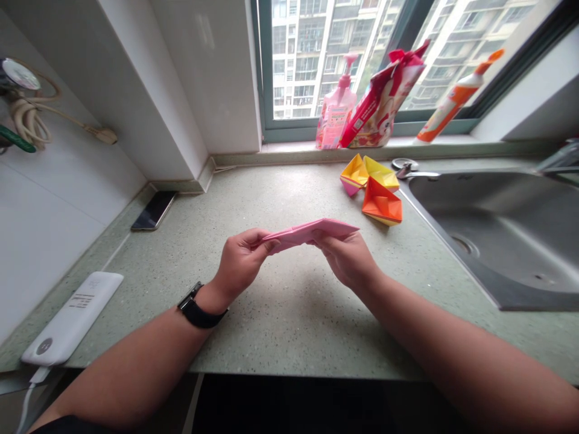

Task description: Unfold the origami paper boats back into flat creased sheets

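Note:
A folded piece of pink paper (298, 234) is held above the counter between both hands, its flat length running left to right. My left hand (242, 259), with a black watch on the wrist, pinches its left end between thumb and fingers. My right hand (346, 256) grips it towards the right end, thumb on top and the fingers mostly hidden underneath. Beyond my right hand sit folded paper boats: an orange-red one (382, 202), a yellow one (381, 175) and an orange-yellow one with a pink underside (354, 173).
A steel sink (502, 241) lies at the right. On the speckled counter (271, 337) at left rest a phone (154, 211) and a white power bank (75, 316) with a cable. The windowsill bears a pink pump bottle (335, 114), a red bag (386, 102) and an orange-white bottle (455, 102).

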The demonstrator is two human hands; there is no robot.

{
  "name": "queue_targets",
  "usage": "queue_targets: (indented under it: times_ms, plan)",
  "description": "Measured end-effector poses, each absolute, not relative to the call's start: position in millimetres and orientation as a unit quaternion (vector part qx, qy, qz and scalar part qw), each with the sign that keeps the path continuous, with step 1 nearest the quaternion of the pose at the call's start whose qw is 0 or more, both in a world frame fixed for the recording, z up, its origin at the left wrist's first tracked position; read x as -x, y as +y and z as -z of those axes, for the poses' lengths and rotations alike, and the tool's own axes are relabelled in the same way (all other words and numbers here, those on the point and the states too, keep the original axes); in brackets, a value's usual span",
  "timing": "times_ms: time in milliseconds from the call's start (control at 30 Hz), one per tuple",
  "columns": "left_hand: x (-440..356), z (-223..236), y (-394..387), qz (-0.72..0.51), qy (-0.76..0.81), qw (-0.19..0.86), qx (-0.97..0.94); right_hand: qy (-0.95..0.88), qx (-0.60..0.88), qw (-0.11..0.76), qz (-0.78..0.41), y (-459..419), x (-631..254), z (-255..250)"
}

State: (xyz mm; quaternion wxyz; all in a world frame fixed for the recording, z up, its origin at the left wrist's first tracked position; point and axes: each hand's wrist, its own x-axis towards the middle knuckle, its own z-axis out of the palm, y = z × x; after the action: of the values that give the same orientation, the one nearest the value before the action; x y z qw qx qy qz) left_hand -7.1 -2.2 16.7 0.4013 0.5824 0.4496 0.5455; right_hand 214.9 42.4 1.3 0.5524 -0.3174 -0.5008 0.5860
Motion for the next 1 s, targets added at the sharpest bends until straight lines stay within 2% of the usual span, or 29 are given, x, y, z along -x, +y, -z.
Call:
queue_targets:
  times_ms: [100, 233, 333, 667, 1000]
  plan:
    - [18, -18, 6, -0.548, 0.467, 0.34, -0.604, -0.534, 0.329, 0.557, -0.545, 52, -227, -7]
    - [28, -21, 12, -0.499, 0.483, 0.21, -0.688, -0.695, 0.351, 0.534, -0.33, 60, -245, -19]
    - [30, -21, 12, -0.463, 0.461, 0.166, -0.738, -0.782, 0.32, 0.488, -0.218, 59, -249, -24]
    - [32, -22, 13, -0.463, 0.438, 0.174, -0.75, -0.759, 0.35, 0.489, -0.248, 58, -247, -24]
    - [32, -29, 11, -0.484, 0.429, 0.164, -0.745, -0.776, 0.327, 0.49, -0.225, 57, -249, -26]
